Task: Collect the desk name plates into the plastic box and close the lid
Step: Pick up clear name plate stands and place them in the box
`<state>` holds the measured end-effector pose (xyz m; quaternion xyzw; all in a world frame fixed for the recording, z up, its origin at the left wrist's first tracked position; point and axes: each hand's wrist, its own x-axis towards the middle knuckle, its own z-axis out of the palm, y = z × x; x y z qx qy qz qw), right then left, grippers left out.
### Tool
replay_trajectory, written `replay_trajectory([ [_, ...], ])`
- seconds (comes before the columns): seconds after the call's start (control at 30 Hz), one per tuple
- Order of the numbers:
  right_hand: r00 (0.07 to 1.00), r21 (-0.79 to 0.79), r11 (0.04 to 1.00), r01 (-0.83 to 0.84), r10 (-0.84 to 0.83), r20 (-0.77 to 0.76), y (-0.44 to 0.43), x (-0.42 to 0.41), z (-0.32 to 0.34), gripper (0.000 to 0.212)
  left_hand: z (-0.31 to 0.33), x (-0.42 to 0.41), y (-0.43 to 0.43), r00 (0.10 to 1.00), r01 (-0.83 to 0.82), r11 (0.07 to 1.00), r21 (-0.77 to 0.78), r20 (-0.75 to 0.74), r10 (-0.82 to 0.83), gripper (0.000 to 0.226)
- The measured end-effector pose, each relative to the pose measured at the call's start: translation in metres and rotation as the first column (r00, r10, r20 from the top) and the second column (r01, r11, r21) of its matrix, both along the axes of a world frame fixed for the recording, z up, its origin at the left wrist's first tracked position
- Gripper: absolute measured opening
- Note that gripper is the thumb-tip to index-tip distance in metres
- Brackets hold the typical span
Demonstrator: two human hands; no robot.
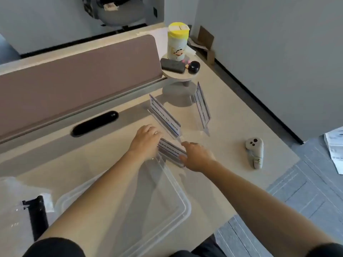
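A clear plastic box (182,199) sits open on the desk in front of me, partly under my forearms. Both hands grip one acrylic name plate (171,150) just past the box's far corner: my left hand (145,141) at its left end, my right hand (196,155) at its right end. A second name plate (165,115) stands on the desk right behind it. A third name plate (202,106) stands further right, angled away. The clear lid (16,190) with a black latch lies at the left edge.
A white handheld controller (255,153) lies on the desk to the right. A small round stand (178,76) at the back holds a yellow-capped canister (177,41), a black case and a dark ball. A brown divider panel (74,75) runs along the desk's back.
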<state>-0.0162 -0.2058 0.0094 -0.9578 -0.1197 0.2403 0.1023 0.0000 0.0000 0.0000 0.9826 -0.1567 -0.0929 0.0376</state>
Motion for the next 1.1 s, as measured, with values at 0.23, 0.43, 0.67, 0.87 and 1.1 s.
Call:
replay_trajectory([
  [0.23,0.959,-0.041,0.959,-0.281,0.282,0.036,-0.009,0.026,-0.021,0.026,0.003,0.031,-0.023,0.993,0.055,0.979,0.198,-0.11,-0.034,0.024],
  [0.43,0.878,-0.119,0.901,-0.416,0.433,0.206,-0.047,0.055,0.016,0.021,0.021,0.024,-0.035,0.997,-0.066,0.998,0.023,-0.035,0.067,0.014],
  [0.67,0.635,-0.159,0.714,-0.682,0.685,0.357,-0.055,0.075,0.084,0.021,0.079,-0.027,-0.03,0.972,-0.236,0.967,-0.092,-0.024,0.235,0.029],
  [0.87,0.264,-0.168,0.432,-0.886,0.768,0.583,-0.017,0.075,0.111,0.027,0.124,-0.111,-0.002,0.77,-0.619,0.757,-0.207,-0.349,0.534,0.052],
  [1.1,-0.103,-0.251,0.093,-0.964,0.734,0.671,0.083,0.013,0.141,0.037,0.145,-0.255,0.052,0.62,-0.784,0.404,-0.471,-0.572,0.537,0.088],
])
